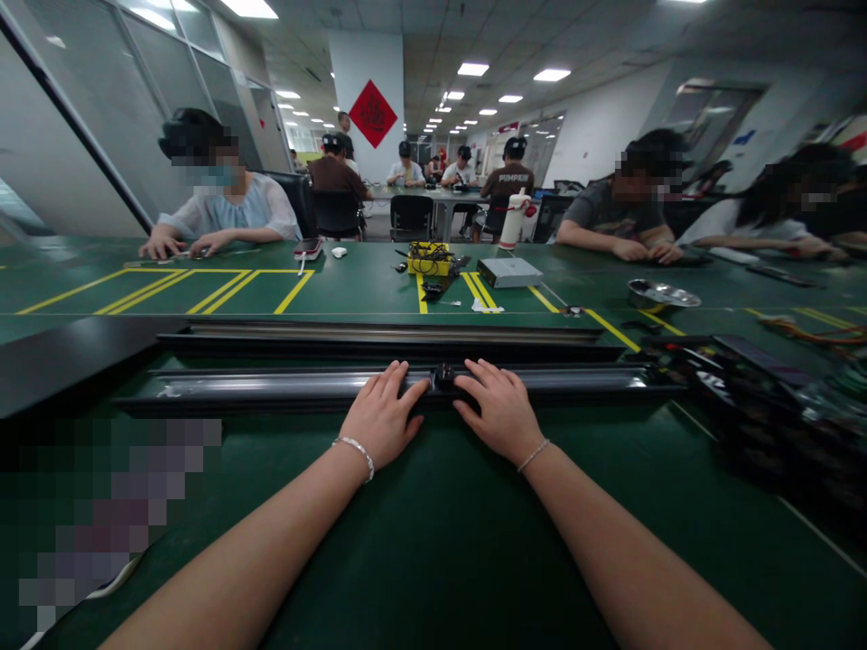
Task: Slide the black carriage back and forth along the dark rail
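Note:
A long dark metal channel point(257, 386) with a shiny inner face lies crosswise in front of me. My left hand point(383, 415) rests on it just left of the middle, fingers stretched out and thumb apart, its index fingertip close to a small black fitting point(443, 374) set in the channel. On the other side of that fitting is my right hand point(499, 411), its fingers spread over the channel and pointing inward. Whether either hand touches the fitting is hard to make out. Behind lies a second, similar channel point(379, 336), parallel to the first.
The green table point(433, 542) carries yellow tape lines. Dark parts point(759, 397) crowd the right, with a metal bowl point(664, 294) beyond. A yellow box with cables point(430, 259) and a grey box point(509, 273) stand farther back. Other people point(230, 203) sit across the table.

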The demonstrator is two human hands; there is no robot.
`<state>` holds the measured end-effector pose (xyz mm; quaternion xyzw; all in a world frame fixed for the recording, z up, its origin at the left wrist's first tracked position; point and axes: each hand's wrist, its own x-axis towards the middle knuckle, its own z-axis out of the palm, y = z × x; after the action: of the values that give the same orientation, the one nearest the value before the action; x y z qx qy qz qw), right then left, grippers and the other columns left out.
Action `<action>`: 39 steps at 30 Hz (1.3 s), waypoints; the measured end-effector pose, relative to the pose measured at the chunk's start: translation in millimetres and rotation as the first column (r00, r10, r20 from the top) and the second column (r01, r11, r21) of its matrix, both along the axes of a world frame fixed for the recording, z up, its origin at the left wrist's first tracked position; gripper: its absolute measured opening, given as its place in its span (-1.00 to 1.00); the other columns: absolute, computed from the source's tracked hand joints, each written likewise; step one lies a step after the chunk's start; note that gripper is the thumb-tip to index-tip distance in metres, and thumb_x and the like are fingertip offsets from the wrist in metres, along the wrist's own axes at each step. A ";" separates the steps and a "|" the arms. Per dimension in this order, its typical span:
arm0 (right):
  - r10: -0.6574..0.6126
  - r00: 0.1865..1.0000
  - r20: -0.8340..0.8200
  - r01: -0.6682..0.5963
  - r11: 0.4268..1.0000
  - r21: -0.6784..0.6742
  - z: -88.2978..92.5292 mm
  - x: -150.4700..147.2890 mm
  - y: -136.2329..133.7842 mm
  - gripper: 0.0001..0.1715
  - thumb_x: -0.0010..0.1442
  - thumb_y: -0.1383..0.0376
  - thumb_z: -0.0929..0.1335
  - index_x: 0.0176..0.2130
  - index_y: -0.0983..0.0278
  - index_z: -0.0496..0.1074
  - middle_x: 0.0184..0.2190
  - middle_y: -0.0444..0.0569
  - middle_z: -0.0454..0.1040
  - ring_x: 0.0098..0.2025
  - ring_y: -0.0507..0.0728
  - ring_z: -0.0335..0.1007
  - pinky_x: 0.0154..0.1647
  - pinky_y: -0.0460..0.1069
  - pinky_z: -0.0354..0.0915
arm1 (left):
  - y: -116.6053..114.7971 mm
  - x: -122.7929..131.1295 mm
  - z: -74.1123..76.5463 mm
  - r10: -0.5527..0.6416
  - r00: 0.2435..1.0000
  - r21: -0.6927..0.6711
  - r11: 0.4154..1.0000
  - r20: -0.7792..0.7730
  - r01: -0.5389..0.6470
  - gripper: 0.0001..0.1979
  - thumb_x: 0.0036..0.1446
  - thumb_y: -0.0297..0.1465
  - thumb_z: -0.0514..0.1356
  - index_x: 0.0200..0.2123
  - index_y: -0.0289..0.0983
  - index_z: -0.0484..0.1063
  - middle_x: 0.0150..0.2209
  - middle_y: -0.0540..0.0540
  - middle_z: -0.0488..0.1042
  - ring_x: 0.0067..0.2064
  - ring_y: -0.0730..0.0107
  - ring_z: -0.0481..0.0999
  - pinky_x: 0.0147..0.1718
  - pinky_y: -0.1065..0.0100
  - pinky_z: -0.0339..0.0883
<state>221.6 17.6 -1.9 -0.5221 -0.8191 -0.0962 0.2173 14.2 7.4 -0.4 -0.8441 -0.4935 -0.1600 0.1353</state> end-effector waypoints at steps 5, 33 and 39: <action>-0.003 1.000 -0.005 0.003 1.000 -0.003 -1.7 0.2 0.4 -0.67 0.13 0.14 0.24 -0.09 0.09 0.33 0.10 -0.03 0.24 0.15 0.19 0.05 0.07 0.17 -0.04 | 0.3 0.2 -0.1 -0.010 1.000 -0.008 1.000 0.001 0.010 -0.49 0.05 -0.28 0.09 0.10 -0.13 0.14 0.15 -0.19 0.16 0.17 0.16 0.13 0.07 0.16 0.07; 0.013 0.998 -0.061 -0.014 1.000 -0.009 0.7 0.1 -0.2 -0.69 0.10 0.17 0.26 -0.12 0.12 0.34 0.07 -0.04 0.29 0.13 0.19 0.08 0.07 0.17 -0.02 | 0.0 3.0 5.0 0.052 0.999 -0.095 0.994 0.010 -0.051 -0.45 0.01 -0.22 0.14 0.10 0.02 0.11 0.15 -0.14 0.14 0.16 0.10 0.12 -0.04 0.11 0.18; 0.015 0.997 -0.078 -0.016 1.000 -0.011 -1.4 1.0 1.5 -0.70 0.10 0.17 0.27 -0.13 0.13 0.34 0.06 -0.06 0.29 0.14 0.18 0.08 0.08 0.16 -0.03 | 0.4 5.6 7.2 0.072 0.997 -0.096 0.993 -0.017 -0.073 -0.44 0.00 -0.21 0.15 0.10 0.04 0.09 0.14 -0.16 0.13 0.15 0.06 0.12 -0.11 0.08 0.20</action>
<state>222.6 19.1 -3.3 -0.5204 -0.8146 -0.0694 0.2466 19.7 7.8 6.8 -0.8322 -0.5302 -0.1252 0.1033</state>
